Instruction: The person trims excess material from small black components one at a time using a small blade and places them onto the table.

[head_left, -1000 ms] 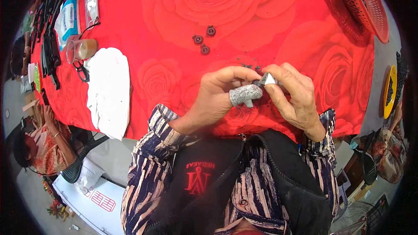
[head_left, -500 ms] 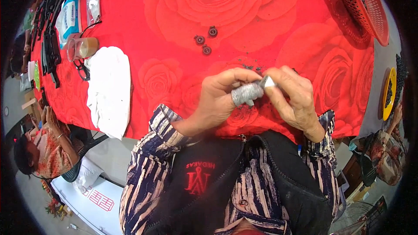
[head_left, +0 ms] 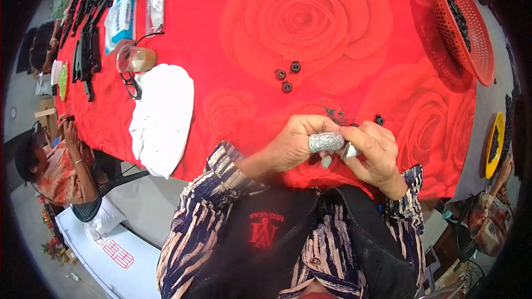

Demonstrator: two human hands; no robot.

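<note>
Since a second ago the two hands have hardly shifted; they stay pressed together at the near edge of the red rose-print tablecloth (head_left: 310, 27), only the view has drifted slightly. The left hand (head_left: 293, 144) is curled closed, its forefinger wrapped in a speckled grey finger guard (head_left: 326, 142) that points toward the other hand. The right hand (head_left: 372, 152) pinches a small shiny metal piece (head_left: 349, 149) between thumb and fingers, its tip touching the end of the guard. What, if anything, the left hand grips beneath the guard cannot be told, since the fingers hide it. Taking the guard as the mark: just beyond it on the cloth lies a scatter of dark crumbs (head_left: 335, 114), and a small black part (head_left: 379, 119) sits a little to the right of those. Farther beyond, three black ring-shaped parts (head_left: 287, 75) lie close together. Well to the left lies a white cloth (head_left: 163, 116), with a glass of brownish drink (head_left: 136, 58) and a pair of spectacles (head_left: 131, 84) beyond it. Far to the upper right a red mesh basket (head_left: 471, 33) holds black parts.
</note>
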